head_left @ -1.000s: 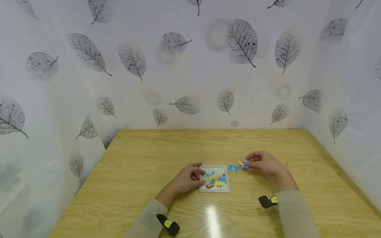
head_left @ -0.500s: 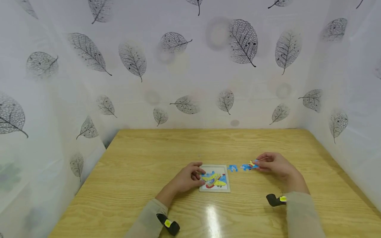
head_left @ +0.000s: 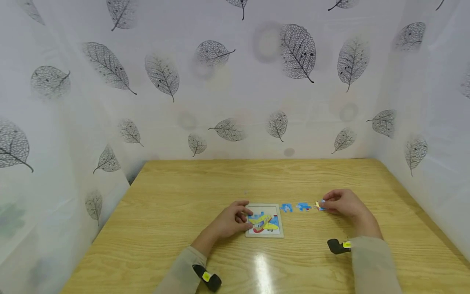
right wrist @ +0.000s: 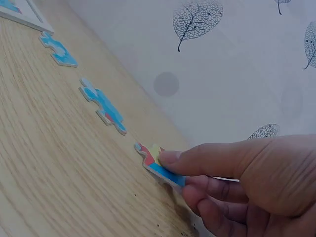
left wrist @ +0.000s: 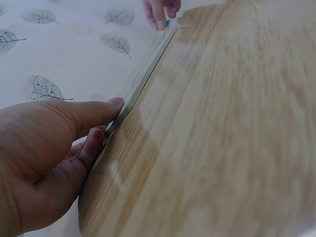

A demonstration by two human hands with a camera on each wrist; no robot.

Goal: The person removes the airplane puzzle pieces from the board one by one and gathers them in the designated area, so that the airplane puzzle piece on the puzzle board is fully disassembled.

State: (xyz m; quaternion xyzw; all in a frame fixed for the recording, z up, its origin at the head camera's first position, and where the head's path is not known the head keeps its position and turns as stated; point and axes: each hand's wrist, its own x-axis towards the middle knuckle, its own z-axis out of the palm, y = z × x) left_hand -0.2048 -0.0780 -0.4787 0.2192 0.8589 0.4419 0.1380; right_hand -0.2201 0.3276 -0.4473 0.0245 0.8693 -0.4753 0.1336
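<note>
My right hand [head_left: 345, 202] pinches the yellow, red and blue puzzle piece [right wrist: 157, 162] between thumb and fingers, a little past two o'clock from the puzzle frame [head_left: 266, 235] on the tabletop [head_left: 183, 183], as the head view has it. Between the two, roughly in a row, lie the pale-clouded blue piece [right wrist: 58, 52], just beside the frame, and the longer blue piece [right wrist: 103, 104]. The held one looks slightly tilted; I can't tell whether its far edge touches wood. My left hand [head_left: 231, 220] sits at the frame's nine o'clock, thumb and fingers pinching that edge. I read this as laying the piece down, so I'd level it picture side up, leave a gap from its neighbour at nine o'clock, slip the fingers out from underneath before lifting the thumb, and grip the frame only lightly so it won't slide
</note>
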